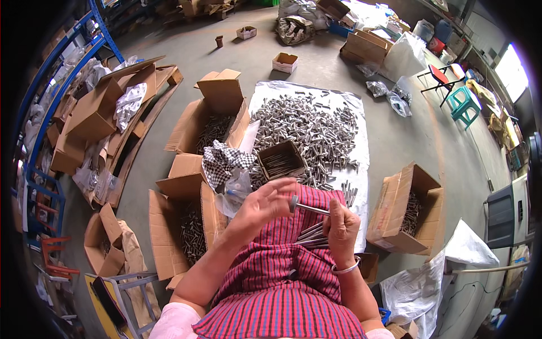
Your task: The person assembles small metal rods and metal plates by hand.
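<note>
My right hand (341, 229) is closed round a long metal bolt (311, 209) with a wide round head, held over my lap and pointing left. Beside the bolt's head is my left hand (264, 202), its fingers stretched and apart; whether they touch the head I cannot tell. Several loose metal rods (312, 236) lie on the red striped apron (282, 308) across my lap, just left of my right hand. Beyond my hands, a big heap of metal bolts (310, 124) spreads over a white sheet (361, 169). A small open box (302, 169) with metal pieces inside stands at the heap's near left.
Open cartons with metal pieces stand at the left (161, 226), far left (186, 127) and right (389, 220). A checkered cloth (223, 163) lies between the left cartons and the heap. Further off are a small white box (284, 63), a green stool (466, 104) and a wooden pallet (132, 150).
</note>
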`<act>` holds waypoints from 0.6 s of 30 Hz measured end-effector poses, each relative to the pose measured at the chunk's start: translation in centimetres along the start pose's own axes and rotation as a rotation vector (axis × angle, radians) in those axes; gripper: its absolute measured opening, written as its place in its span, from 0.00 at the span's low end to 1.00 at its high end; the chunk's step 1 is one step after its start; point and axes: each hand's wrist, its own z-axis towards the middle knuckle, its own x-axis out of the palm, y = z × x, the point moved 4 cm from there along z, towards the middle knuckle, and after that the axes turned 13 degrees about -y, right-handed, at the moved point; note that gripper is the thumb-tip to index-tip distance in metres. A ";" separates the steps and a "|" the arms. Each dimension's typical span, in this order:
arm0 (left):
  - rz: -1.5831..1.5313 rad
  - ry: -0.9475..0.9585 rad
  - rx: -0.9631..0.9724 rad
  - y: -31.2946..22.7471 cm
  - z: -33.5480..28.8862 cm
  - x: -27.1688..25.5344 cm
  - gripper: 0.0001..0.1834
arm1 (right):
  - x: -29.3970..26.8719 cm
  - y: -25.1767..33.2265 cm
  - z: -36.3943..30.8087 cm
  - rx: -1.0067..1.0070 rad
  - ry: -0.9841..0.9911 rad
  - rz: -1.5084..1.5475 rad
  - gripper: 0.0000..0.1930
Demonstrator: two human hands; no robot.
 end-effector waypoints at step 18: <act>-0.025 0.176 -0.450 1.2 -0.2 1.2 0.20 | -1.1 0.3 0.5 -0.070 -0.008 -0.030 0.24</act>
